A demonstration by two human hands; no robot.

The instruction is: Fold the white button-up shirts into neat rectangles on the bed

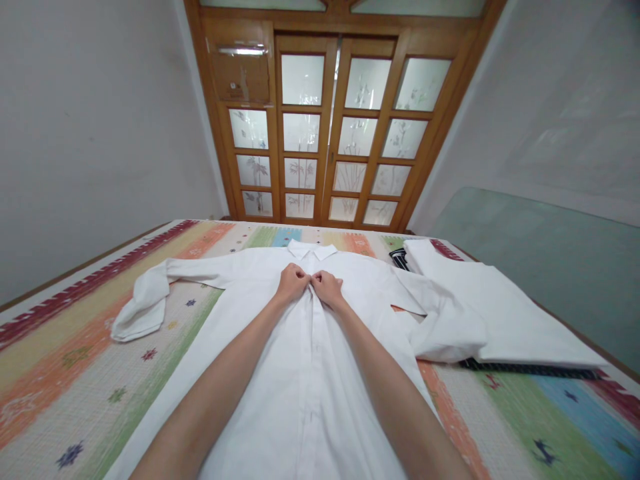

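A white button-up shirt (260, 373) lies face up with its collar (312, 250) pointing away from me and both sleeves spread out to the sides. My left hand (293, 283) pinches the front placket a little below the collar. Right beside it, my right hand (327, 288) pinches the placket's other side, and the two hands nearly touch. Small folds run down the cloth from between my fingers. Any button there is hidden by the fingertips. The left sleeve (150, 297) is bent near its cuff, and the right sleeve (445, 327) is crumpled.
A striped, patterned bedspread (145, 393) lies under the shirt. Folded white clothing (505, 307) with black patterned cloth beneath sits at the right, close to the right sleeve. A pale green headboard-like panel (540, 247) stands along the right wall. Wooden glass-paned doors (333, 133) are at the back.
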